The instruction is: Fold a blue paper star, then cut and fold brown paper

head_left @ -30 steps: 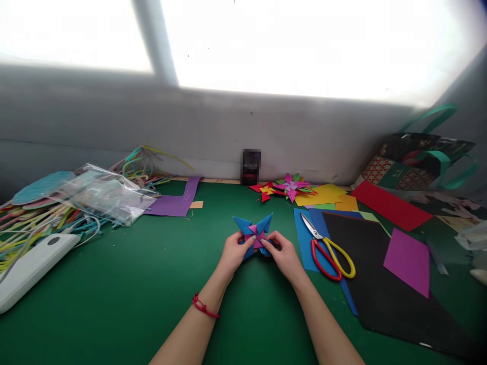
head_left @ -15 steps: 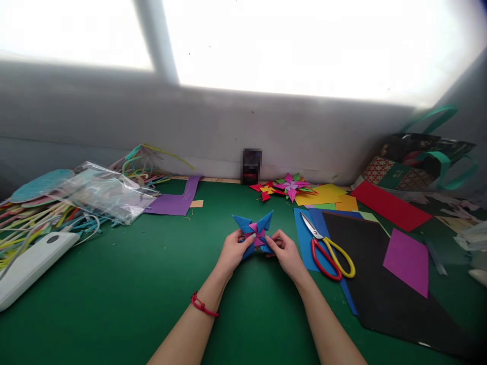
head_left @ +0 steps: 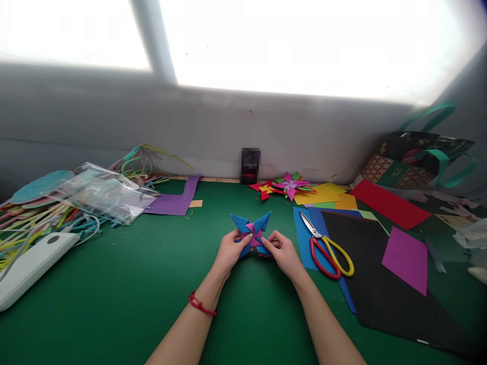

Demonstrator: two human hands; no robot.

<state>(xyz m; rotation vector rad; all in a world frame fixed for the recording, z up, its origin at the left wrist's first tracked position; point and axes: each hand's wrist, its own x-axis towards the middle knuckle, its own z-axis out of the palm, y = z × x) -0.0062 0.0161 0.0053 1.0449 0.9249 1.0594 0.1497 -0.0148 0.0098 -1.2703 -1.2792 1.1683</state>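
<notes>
A folded paper star [head_left: 254, 227], blue at its points and magenta in the centre, is held above the green table [head_left: 144, 284]. My left hand [head_left: 230, 250] pinches its left side, thumb on the magenta middle. On the lower right point, my right hand [head_left: 280, 249] grips with thumb and fingers; parts of both hands' fingers are hidden behind the paper. Scissors [head_left: 325, 248] with one red and one yellow handle lie to the right, partly open, on blue paper [head_left: 301, 238] and black paper [head_left: 375, 284].
Finished paper stars [head_left: 291, 185] lie at the back beside yellow paper [head_left: 323, 193]. Red paper [head_left: 388, 204], magenta paper [head_left: 407, 259] and a gift bag [head_left: 399, 165] are on the right. Purple paper [head_left: 171, 204], a clear plastic bag [head_left: 106, 192] and a white glue gun-like device [head_left: 36, 266] are left.
Both hands still hold the paper star. The right hand's thumb and fingers have shifted slightly inward along its lower right point; the whole view has moved a little.
</notes>
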